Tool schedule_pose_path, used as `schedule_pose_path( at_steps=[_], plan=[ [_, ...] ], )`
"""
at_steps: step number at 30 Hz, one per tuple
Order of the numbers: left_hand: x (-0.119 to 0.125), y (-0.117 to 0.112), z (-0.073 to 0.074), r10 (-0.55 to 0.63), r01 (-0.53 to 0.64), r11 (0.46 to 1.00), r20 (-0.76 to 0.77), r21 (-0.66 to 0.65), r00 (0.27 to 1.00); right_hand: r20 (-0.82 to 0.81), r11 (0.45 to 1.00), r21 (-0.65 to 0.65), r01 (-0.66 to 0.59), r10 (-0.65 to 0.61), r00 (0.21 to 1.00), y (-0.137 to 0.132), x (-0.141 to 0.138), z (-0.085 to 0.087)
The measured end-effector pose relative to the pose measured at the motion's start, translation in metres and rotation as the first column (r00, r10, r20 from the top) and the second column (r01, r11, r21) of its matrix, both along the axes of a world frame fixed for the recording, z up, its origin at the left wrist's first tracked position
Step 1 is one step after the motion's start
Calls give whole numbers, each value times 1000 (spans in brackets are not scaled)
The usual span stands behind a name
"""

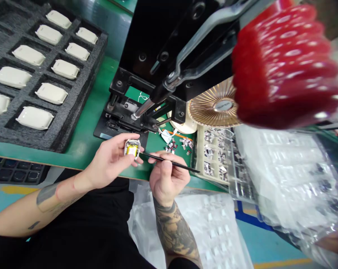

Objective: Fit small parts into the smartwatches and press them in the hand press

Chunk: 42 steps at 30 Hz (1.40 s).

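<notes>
A: What lies on the left of the bench [87, 129]?
B: A foam tray [76, 108], with casings [34, 117] in its pockets.
A: And to the right of it?
B: There stands a press [169, 41]. Before it, the left hand [108, 160] holds a device [132, 150]; further right is a parts box [200, 144], and behind this box a fan [211, 106].

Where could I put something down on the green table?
Bare green table shows between the foam tray and the black press, and between that tray and the left hand. To the press's right it's crowded: loose small pieces, the gold fan and the divided box.
</notes>
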<state>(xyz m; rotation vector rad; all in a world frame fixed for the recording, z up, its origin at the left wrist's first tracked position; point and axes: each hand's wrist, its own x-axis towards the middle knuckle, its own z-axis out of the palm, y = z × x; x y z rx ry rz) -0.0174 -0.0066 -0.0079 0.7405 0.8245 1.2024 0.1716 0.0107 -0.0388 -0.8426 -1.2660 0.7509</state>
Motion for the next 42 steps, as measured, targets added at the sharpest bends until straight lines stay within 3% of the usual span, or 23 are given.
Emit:
schedule_pose_path(
  at_steps=[3,6,9,10,11,12,13,15,16,18,19,20,21,23,24,25,28,31,36,39,41,42],
  plan=[
    [-7,6,6,-20,32,992,97,-122,995,40,996,11,-90,89,995,-7,0,7],
    [-10,10,12,-9,17,975,37,-220,999,67,966,19,-257,255,965,-20,6,25],
    [-9,9,10,-12,-1,978,-60,-207,998,40,924,-5,-382,382,923,-28,38,51],
    [-9,8,7,-13,-4,984,-97,-179,995,59,938,-4,-347,346,936,-26,57,61],
    [-7,6,5,-16,-3,990,-136,-138,991,63,961,-1,-275,275,959,-22,80,70],
    [-6,3,3,-16,-1,996,-178,-94,984,140,990,64,-128,118,983,-16,105,79],
    [-5,1,1,-11,0,999,-219,-53,976,202,977,167,135,-168,965,-7,131,86],
    [-2,-4,-1,-1,3,1000,-286,8,958,85,850,292,438,-479,873,12,177,92],
    [-1,-6,0,0,7,1000,-313,21,950,7,727,366,581,-626,780,20,193,91],
    [0,-9,2,-4,15,1000,-356,27,935,-106,540,425,727,-767,632,27,208,83],
    [0,-10,4,-9,22,999,-372,32,928,-91,493,441,750,-807,584,25,205,75],
    [0,-11,5,-10,27,999,-387,38,922,-9,503,464,729,-820,572,20,198,67],
    [0,-12,7,-9,30,999,-402,45,916,134,565,492,662,-801,584,13,188,58],
    [-1,-13,8,-14,42,998,-435,56,900,515,767,500,402,-636,575,-2,163,42],
    [-1,-13,8,-21,51,997,-455,53,890,676,849,466,248,-523,520,-7,151,36],
    [-2,-14,8,-30,59,997,-475,46,879,783,897,426,116,-430,450,-11,142,31],
    [-2,-14,7,-39,63,998,-500,31,865,884,913,401,-72,-365,291,-11,124,27],
    [-1,-14,6,-25,51,998,-492,39,870,898,903,402,-147,-358,255,0,112,30],
    [-3,-14,1,47,11,994,-516,108,855,948,931,277,-240,-224,225,18,104,31],
    [-6,-14,-6,99,-19,987,-524,157,846,929,962,244,-122,-196,314,29,128,37],
    [-8,-14,-12,105,-7,982,-519,188,848,898,969,241,59,-245,366,39,157,45],
    [-9,-14,-14,105,5,979,-519,206,848,897,963,223,151,-263,356,44,171,49]
  ],
)
